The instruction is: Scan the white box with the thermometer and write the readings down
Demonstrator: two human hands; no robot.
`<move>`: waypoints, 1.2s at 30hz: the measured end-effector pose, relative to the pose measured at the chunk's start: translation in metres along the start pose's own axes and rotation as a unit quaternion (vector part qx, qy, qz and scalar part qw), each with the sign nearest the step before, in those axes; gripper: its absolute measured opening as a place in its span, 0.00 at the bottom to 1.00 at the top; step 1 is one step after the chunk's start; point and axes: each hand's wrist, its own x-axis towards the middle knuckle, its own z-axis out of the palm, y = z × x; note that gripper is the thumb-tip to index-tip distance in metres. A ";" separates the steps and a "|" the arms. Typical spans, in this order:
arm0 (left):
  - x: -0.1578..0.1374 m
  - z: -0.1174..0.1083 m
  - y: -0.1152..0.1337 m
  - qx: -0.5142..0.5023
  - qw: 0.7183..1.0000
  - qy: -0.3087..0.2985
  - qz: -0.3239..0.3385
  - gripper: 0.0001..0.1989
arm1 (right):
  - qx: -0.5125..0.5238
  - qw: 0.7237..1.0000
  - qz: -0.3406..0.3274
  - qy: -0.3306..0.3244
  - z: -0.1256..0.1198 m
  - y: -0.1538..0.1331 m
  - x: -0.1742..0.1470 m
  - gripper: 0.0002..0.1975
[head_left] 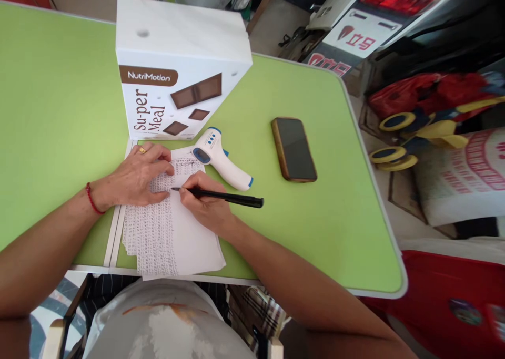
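My right hand grips a black pen, its tip close to the written part of a paper sheet. Rows of small handwriting cover the left part of that sheet, while its right part is blank. More written sheets lie under it, their edges showing at the left. Resting on the paper's upper left, my left hand has its fingers apart and bent, with nothing in it. A white and blue infrared thermometer lies at the paper's top right corner, just above my right hand.
Behind the paper stands a white "NutriMotion" box. A phone in a brown case lies to the right on the green table. Beyond the table's right edge are a printed sack, yellow-wheeled item and red object.
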 end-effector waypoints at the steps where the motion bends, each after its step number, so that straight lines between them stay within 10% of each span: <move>1: 0.000 0.000 0.000 -0.001 1.000 0.000 0.001 0.15 | -0.001 1.000 0.003 -0.002 0.000 0.000 0.000 0.07; 36: 0.000 0.001 -0.002 -0.016 1.000 0.003 0.002 0.15 | 0.011 1.000 -0.004 0.006 -0.002 -0.002 0.001 0.08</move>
